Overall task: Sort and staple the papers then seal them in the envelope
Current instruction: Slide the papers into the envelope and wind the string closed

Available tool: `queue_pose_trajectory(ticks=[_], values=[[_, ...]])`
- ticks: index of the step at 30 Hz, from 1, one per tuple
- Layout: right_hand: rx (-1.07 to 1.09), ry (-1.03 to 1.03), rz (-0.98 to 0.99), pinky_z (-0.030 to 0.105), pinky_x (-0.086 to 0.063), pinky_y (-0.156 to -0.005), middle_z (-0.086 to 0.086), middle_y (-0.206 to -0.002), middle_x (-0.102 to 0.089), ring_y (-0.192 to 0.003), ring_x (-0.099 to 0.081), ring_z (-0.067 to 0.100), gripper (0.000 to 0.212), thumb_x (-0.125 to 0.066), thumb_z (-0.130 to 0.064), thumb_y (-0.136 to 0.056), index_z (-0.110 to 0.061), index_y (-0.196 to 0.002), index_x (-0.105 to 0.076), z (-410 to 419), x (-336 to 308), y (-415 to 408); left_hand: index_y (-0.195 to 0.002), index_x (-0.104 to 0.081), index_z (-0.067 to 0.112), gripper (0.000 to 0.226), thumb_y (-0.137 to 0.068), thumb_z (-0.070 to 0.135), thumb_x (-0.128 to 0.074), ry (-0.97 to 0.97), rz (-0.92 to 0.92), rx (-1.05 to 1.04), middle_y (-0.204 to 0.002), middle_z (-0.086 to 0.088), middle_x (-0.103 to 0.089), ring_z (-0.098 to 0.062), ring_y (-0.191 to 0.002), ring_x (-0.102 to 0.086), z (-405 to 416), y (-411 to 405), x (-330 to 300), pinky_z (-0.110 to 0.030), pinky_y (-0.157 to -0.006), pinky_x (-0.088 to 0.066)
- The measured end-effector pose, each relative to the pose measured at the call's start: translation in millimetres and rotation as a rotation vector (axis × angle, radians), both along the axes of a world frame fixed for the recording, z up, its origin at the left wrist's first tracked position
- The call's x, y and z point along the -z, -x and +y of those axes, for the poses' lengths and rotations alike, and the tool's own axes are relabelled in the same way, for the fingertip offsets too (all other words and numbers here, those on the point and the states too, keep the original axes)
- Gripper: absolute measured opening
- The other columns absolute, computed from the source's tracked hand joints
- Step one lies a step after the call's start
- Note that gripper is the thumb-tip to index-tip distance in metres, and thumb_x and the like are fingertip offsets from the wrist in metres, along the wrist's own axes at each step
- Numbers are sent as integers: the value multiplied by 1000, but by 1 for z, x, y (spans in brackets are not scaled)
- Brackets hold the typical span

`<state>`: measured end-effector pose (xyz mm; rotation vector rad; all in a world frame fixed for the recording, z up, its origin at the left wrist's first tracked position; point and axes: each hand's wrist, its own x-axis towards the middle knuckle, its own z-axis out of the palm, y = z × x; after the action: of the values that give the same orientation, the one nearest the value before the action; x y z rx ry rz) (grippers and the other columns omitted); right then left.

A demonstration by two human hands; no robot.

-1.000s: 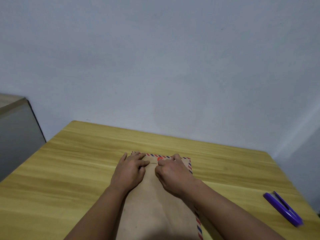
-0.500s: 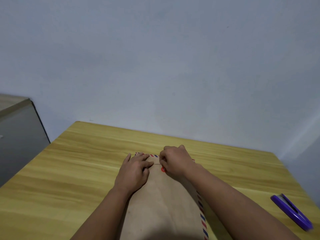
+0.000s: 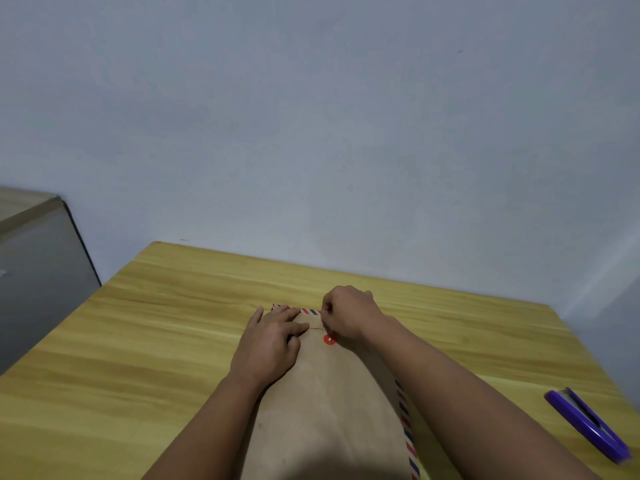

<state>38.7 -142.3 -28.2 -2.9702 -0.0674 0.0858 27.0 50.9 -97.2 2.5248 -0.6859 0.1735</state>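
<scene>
Envelope [image 3: 329, 410], brown kraft with a red-and-blue striped border, lies flat on the wooden table [image 3: 138, 358], its near end running out of view and its flap end far. Purple stapler [image 3: 588, 424] rests at the near right, well apart. Left hand [image 3: 268, 344] lies on the envelope, fingers extended, pressing near the flap. Right hand [image 3: 346, 315], fingers curled, pinches a thin string [image 3: 317, 329] just above the red clasp disc [image 3: 329, 339]. A grey wall stands beyond.

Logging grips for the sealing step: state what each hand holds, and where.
Right hand pinches something thin, apparently the closure string, just above the envelope's red button. Left hand holds nothing; it presses flat on the flap.
</scene>
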Motion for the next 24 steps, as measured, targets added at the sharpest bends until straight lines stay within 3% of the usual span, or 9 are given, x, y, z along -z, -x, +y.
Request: queue_pose_trajectory(ticks=[3, 6, 9, 12, 14, 17, 21, 24], values=[[77, -49, 63, 41, -33, -86, -4, -98, -73, -94, -61, 23, 18, -56, -16, -92, -22, -80, -68, 3, -2, -3, -125, -69, 37, 49, -87, 26, -40, 0, -7, 0, -150, 7, -53, -14, -148, -35, 1, -1, 2, -47, -125, -14], [177, -141, 103, 41, -31, -86, -3, -99, -76, -99, -64, 23, 16, -57, -17, -87, -20, -84, -72, 3, 0, -4, -125, -70, 37, 50, -86, 26, -40, 2, -10, -3, -150, 8, -53, -14, -147, -36, 0, -1, 3, -47, -125, -14], [271, -213, 107, 42, -36, -88, -9, -95, -75, -100, -64, 21, 8, -63, -28, -83, -23, -77, -64, -3, 5, -5, -125, -70, 37, 50, -86, 26, -40, -1, -14, -4, -149, 8, -54, -14, -147, -36, 0, -1, 3, -47, -124, -15], [350, -240, 100, 43, -45, -95, -12, -91, -73, -95, -65, 17, 27, -75, -49, -79, -25, -78, -63, -17, 5, -3, -127, -68, 38, 52, -86, 28, -38, -15, -3, -3, -151, 10, -51, -12, -148, -33, 0, -1, 1, -45, -125, -13], [351, -265, 97, 39, -53, -90, -10, -89, -72, -92, -66, 17, 33, -79, -54, -76, -25, -78, -64, -32, 1, 1, -127, -68, 38, 52, -86, 29, -37, -17, 1, -5, -151, 11, -51, -11, -149, -33, -1, -1, 1, -45, -126, -12], [319, -408, 150, 35, -57, -77, -4, -85, -75, -86, -70, 17, 27, -88, -41, -78, -20, -79, -71, -59, -1, 8, -125, -69, 38, 49, -87, 29, -40, 8, 8, -15, -150, 11, -52, -11, -148, -33, -1, -1, 2, -44, -125, -12], [439, -711, 249, 41, -61, -74, 10, -79, -76, -75, -73, 24, 22, -92, -16, -77, -3, -82, -75, -95, -3, 29, -127, -68, 37, 48, -88, 30, -41, 9, 13, -3, -151, 10, -51, -11, -149, -32, -1, 1, 0, -44, -125, -11], [575, -967, 295, 31, -53, -51, 11, -64, -60, -51, -56, 19, 16, -79, -4, -90, -2, -83, -65, -107, -11, 56, -133, -62, 39, 50, -91, 40, -35, -51, 45, 11, -155, 10, -46, -11, -151, -27, 1, 4, -7, -50, -125, -9]])
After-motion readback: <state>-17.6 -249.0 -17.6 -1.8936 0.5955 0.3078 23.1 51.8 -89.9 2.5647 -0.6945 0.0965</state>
